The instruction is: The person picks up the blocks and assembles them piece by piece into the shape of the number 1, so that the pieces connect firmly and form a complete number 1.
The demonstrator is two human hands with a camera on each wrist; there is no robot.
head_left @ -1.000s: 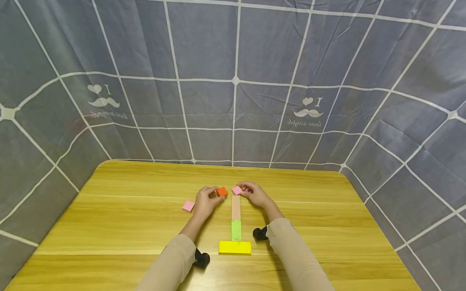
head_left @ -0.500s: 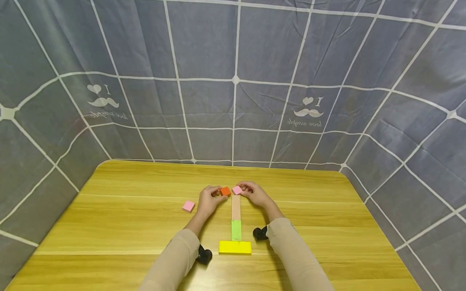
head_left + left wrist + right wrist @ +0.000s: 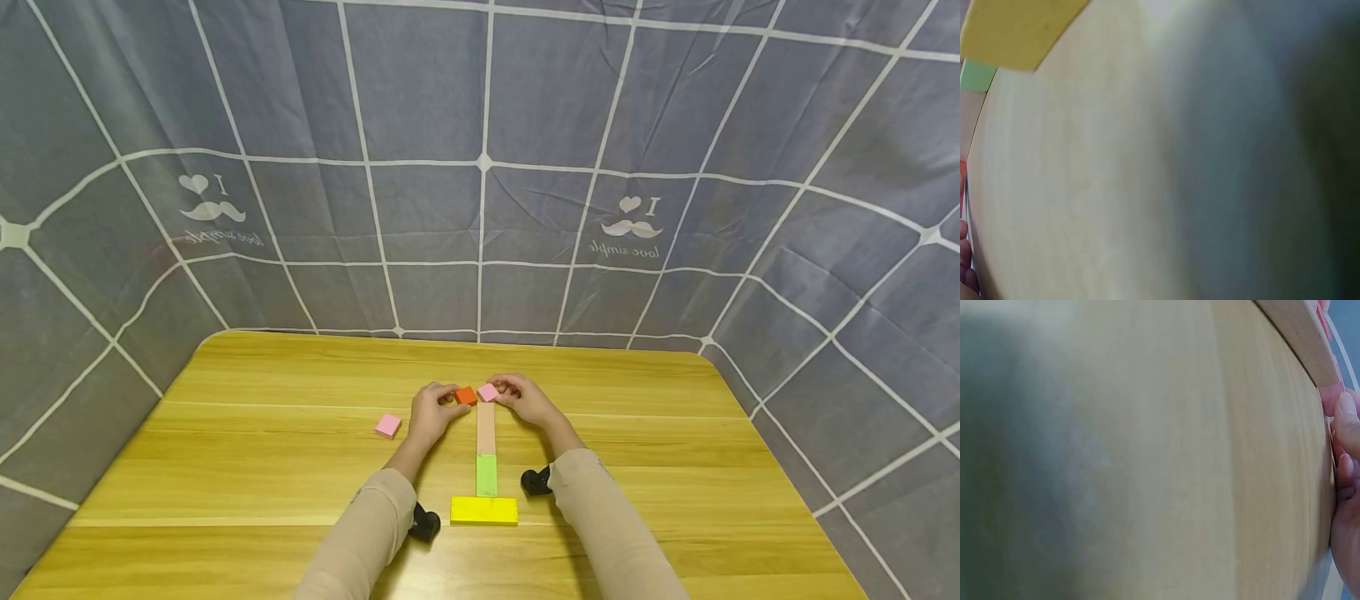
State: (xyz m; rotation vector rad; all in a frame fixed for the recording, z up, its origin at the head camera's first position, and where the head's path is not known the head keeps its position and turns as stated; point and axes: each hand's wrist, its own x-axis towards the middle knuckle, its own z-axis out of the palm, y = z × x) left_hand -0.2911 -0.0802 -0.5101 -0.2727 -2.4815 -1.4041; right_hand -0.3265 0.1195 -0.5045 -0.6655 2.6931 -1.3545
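An orange block (image 3: 466,396) is pinched between the thumb and fingers of my left hand (image 3: 432,413). Just right of it, my right hand (image 3: 528,401) pinches a pink block (image 3: 487,392) at the far end of a row. Toward me that row runs through a light wooden block (image 3: 486,428), a green block (image 3: 486,475) and a crosswise yellow block (image 3: 483,511). The right wrist view shows the thumb (image 3: 1348,406) on the pink block. The left wrist view catches only a sliver of the orange block (image 3: 962,178) and some fingertips.
A second pink block (image 3: 388,426) lies on the wooden table (image 3: 247,450), left of my left hand. Black wrist-worn pieces (image 3: 425,523) show beneath both sleeves. A grey checked curtain (image 3: 420,217) surrounds the table's back and sides.
My left hand has moved the orange block to the right, up close to the held pink block. My right hand stays in place.
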